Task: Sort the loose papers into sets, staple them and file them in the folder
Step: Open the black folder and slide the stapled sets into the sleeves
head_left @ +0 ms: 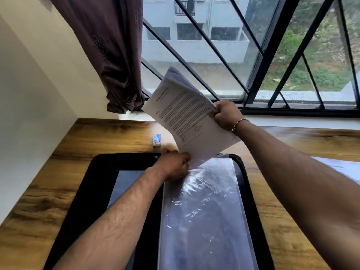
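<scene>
Your right hand (pixel 226 114) is raised above the desk (pixel 58 162), its grip closed tight: fingers and thumb curled round the right edge of the papers (pixel 187 117). You hold the papers in the air, tilted, printed side towards you. Their upper corner stands against the window (pixel 253 45) and their lowest corner comes down over the far end of the folder (pixel 93 172). There are several sheets; a second one shows behind the top edge of the first. A bracelet (pixel 238 123) sits on your right wrist.

Your left hand (pixel 173 166) is low, at the far end of the folder, with its fingers curled. It lies just where the papers' lowest corner meets the top edge of the sleeve (pixel 204 211). From here I cannot tell whether this grip has hold of the sleeve, the paper corner, or nothing.

The folder is black and lies open on the desk right in front of you. The sleeve is clear plastic, shiny and creased, and covers the folder's right half.

A small blue box (pixel 156 140) stands on the desk beyond the folder, just beside the papers' left edge. More white sheets (pixel 342 168) lie on the desk at the far right, partly hidden by your right forearm. A dark curtain (pixel 109 45) hangs at the left of the window.
</scene>
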